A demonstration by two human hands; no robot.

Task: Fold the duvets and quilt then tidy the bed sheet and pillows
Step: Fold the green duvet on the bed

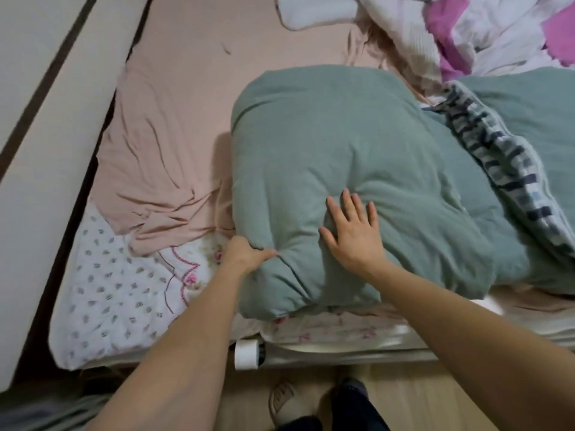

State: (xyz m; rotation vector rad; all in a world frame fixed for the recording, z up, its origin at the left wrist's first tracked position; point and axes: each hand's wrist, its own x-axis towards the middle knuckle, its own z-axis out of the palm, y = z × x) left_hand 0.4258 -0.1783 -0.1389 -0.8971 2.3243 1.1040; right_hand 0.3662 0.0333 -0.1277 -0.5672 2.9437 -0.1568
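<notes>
Folding is under way on the green duvet (342, 157), which lies doubled over in a thick bundle on the bed, filling the centre of the view and running off toward 3 o'clock. The left hand (245, 255) grips the duvet's near-left corner at about 7 o'clock of the bundle, thumb on top and fingers tucked under the edge. The right hand (351, 231) lies flat on the top layer just beside it, fingers spread and straight, pressing down and gripping nothing.

To do this step well, I would keep the flat palm pinning the upper layer so it cannot slide while the gripping hand draws the corner square with the layer beneath. Padding this thick traps air, so press outward from the fold before making the next one. The near edge overhangs the mattress slightly and could slip toward the floor if pulled too far.

Counted: one green duvet; one checked blue-and-white quilt (504, 160) draped at 3 o'clock against it; one pink-and-white duvet (466, 32) crumpled at 1 o'clock; one pink bed sheet (174, 126), rucked up at 9 o'clock; one floral mattress pad (118, 290) exposed at 8 o'clock. No pillow is identifiable.
</notes>
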